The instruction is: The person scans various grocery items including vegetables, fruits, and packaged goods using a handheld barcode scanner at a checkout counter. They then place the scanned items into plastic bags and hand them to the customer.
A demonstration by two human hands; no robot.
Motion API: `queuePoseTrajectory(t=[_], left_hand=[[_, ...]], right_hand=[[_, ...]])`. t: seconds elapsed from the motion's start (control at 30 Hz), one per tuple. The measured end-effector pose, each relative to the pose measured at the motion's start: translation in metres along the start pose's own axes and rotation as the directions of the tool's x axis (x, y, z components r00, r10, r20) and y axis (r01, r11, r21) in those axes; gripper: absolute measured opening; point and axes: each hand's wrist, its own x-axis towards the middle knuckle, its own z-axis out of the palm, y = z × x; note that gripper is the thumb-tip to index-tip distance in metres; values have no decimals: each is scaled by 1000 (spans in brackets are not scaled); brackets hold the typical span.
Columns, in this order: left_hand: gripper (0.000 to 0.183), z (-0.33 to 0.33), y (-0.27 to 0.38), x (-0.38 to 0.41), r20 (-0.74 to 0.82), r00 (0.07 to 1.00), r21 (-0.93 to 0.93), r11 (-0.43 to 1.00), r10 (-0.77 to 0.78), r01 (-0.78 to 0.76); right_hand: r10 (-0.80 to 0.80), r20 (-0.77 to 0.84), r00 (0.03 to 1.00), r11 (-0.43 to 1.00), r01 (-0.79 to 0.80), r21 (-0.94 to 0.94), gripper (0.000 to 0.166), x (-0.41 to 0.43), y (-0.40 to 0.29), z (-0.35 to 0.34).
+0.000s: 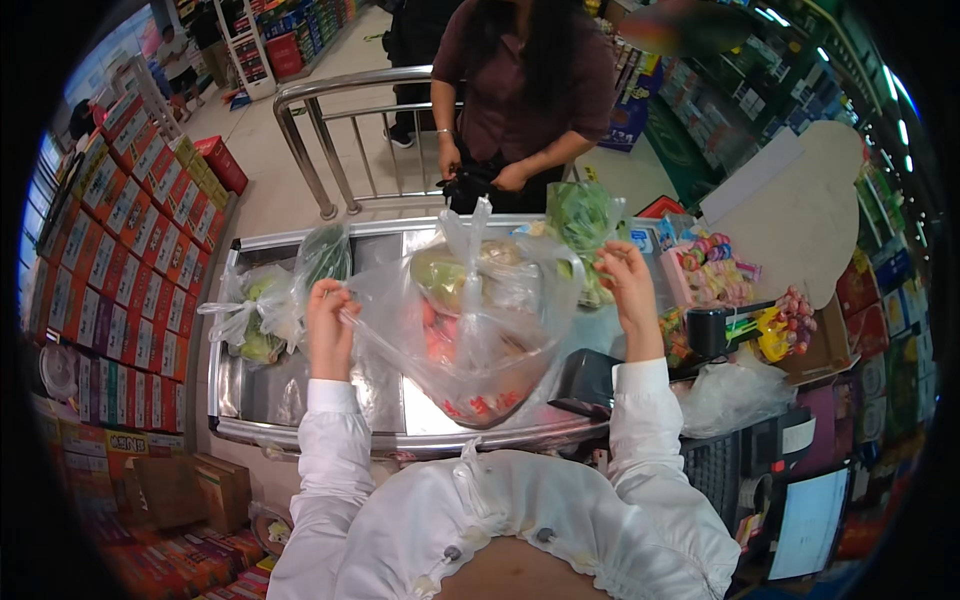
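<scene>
A large clear plastic carrier bag (480,405) with red print stands on the metal checkout counter (259,429), filled with smaller bags of produce, among them something red and something pale green. My left hand (330,322) is closed on one edge of this bag and pulls it out to the left. My right hand (630,289) is raised by the bag's right handle, fingers curled; whether it grips any plastic cannot be told. Bagged leafy greens (581,214) lie beyond that hand. Left of the big bag are a knotted bag of green vegetables (262,315) and a bagged dark green vegetable (326,255).
Across the counter a person (517,90) holds a black item. A metal railing (352,82) stands behind it. To the right are a black scanner-like device (589,382), candy boxes (712,274), a pile of plastic bags (739,394), a keyboard (712,472) and a screen (810,521).
</scene>
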Motion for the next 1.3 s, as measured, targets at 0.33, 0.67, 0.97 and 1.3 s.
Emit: queuePoseTrajectory(t=[0.33, 0.67, 0.97, 1.3], left_hand=[[24, 95, 97, -49, 44, 999, -159, 987, 16, -9], [22, 80, 77, -55, -169, 985, -173, 982, 46, -76], [25, 99, 68, -60, -190, 976, -27, 993, 106, -113], [36, 101, 68, -58, -177, 984, 47, 999, 6, 2]], right_hand=[[-83, 319, 944, 588, 305, -749, 13, 113, 114, 11], [113, 668, 736, -21, 674, -739, 50, 181, 149, 38], [248, 733, 634, -27, 761, -649, 50, 194, 175, 43], [-417, 453, 788, 630, 610, -481, 73, 155, 13, 104]])
